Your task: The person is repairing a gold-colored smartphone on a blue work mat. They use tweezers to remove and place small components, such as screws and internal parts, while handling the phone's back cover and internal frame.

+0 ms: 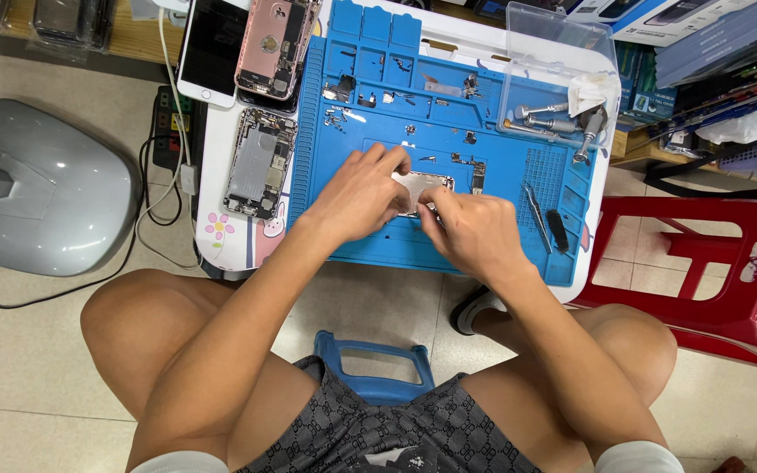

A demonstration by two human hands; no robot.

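I see the thin silvery metal plate [420,187] lying flat at the blue work mat's [492,114] middle, long axis left-right. My left hand [361,194] and right hand [470,229] both pinch its edges; black tweezers [536,215] lie just right.

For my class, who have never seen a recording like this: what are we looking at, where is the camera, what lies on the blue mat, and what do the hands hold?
There is one picture, taken from a camera on a seated person's head, looking down past bare knees. No machine: just two bare hands. The left hand and right hand together hold a small silvery metal part over a blue work mat on a small white table. Small screws and loose parts are scattered on the mat; tweezers lie to the right. A clear plastic box holds screwdrivers. Beside the mat's left edge lie an opened phone body, a pink phone shell and a phone screen.
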